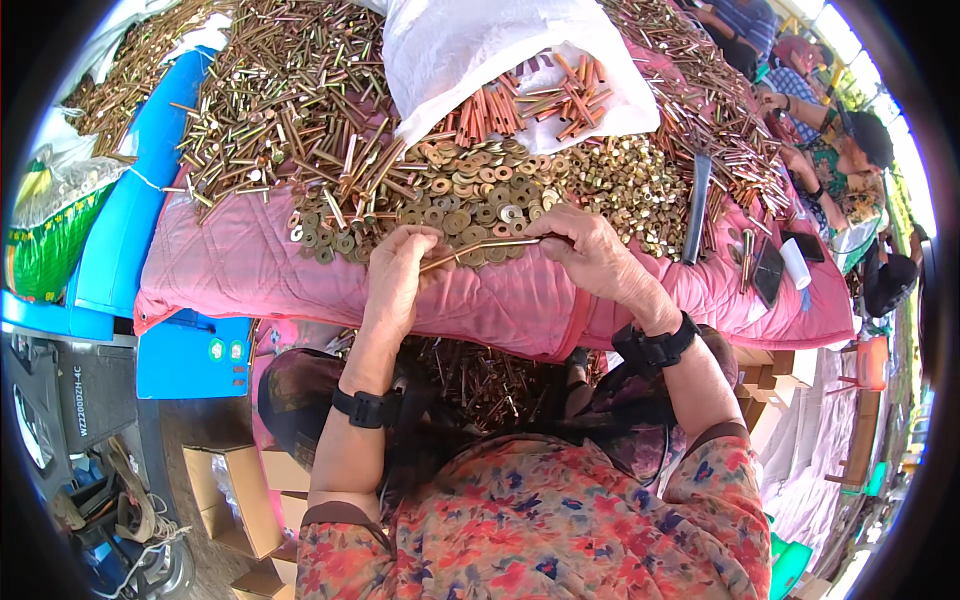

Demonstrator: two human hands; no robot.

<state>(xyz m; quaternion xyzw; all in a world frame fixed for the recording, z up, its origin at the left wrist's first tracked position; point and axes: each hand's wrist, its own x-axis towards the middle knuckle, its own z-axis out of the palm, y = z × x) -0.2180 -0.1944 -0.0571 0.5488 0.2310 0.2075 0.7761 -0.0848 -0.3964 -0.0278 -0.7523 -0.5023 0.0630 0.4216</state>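
L hand & R hand pinch brass-coloured rod, grips nearly closed, prob. steadying it; washers w/in reach.

A slender gold-toned metal piece is held by the fingertips of the left hand and right hand; whether it is one length or two cannot be told. Clock directions are taken from it. Flat washers are heaped just beyond, at 12 o'clock, and past them a white sack is laid with copper-coloured tubes exposed at its mouth. Small nuts are piled at 2, metal rods at 10. The table is covered by pink quilted cloth. A white cylinder is seen at 3.
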